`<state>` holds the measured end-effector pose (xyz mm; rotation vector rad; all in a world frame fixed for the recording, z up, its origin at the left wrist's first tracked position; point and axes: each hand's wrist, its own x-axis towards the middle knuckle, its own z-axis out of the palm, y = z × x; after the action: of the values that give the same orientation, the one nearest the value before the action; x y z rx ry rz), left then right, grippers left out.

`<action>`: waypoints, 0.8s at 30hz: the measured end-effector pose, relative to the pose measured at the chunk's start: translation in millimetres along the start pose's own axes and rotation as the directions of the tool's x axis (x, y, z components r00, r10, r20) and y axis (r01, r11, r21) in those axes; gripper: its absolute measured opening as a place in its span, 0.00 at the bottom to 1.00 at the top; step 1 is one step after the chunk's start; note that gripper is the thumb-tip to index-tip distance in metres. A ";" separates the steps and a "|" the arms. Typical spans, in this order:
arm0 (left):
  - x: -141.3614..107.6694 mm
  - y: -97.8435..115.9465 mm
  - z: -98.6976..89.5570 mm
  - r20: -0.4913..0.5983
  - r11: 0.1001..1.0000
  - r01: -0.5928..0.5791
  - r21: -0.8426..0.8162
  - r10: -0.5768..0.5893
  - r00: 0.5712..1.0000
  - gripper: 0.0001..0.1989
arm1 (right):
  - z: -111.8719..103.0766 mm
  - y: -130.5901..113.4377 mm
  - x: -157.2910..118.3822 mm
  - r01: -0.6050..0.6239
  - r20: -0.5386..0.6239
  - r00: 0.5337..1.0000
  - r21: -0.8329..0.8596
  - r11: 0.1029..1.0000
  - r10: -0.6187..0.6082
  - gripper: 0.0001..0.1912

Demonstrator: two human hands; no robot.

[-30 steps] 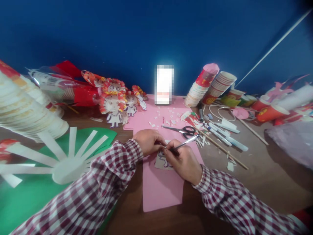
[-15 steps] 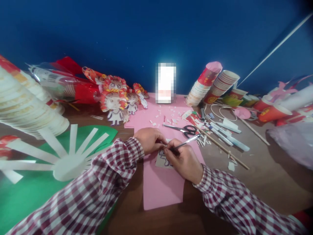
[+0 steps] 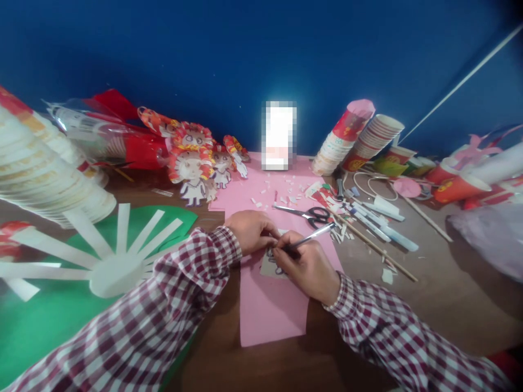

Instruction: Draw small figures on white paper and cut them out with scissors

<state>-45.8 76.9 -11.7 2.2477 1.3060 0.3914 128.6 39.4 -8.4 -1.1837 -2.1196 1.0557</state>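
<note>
My right hand (image 3: 306,261) is closed round a slim silver pen (image 3: 314,236), its tip down at a small pale paper piece (image 3: 271,268). Dark outlines of a little figure are drawn on that paper, and my right fingers cover part of it. At its upper left edge, my left hand (image 3: 250,232) is closed, thumb and fingertips pinching the paper piece. Beneath lies a long pink sheet (image 3: 273,316). Black-handled scissors (image 3: 314,216) rest just beyond my hands. Cut-out lion-headed figures (image 3: 192,169) stand at the back left.
A white paper cup cut into spread strips (image 3: 118,276) lies on green paper (image 3: 44,326) at left. Cup stacks (image 3: 341,141) stand behind. Pens (image 3: 370,222), a wooden stick (image 3: 379,251) and paper scraps lie at right. A pixelated bright rectangle (image 3: 279,135) stands at the back.
Both hands stay at the paper piece, with the right fingers and pen shifted only slightly. The whole view has moved a little.
</note>
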 end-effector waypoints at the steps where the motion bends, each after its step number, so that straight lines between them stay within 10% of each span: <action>1: 0.0 0.1 -0.2 0.001 1.000 0.001 0.000 -0.001 1.000 0.09 | 0.0 -0.1 0.0 0.000 0.001 1.000 0.005 1.000 0.000 0.07; 24: -0.8 1.4 -1.2 0.007 1.000 0.015 0.014 -0.015 1.000 0.09 | -0.8 -0.5 -0.2 -0.001 0.023 1.000 -0.005 1.000 0.001 0.06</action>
<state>-45.8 75.9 -9.9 2.2477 1.3258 0.3699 129.1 39.3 -7.5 -1.1799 -2.1404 1.0702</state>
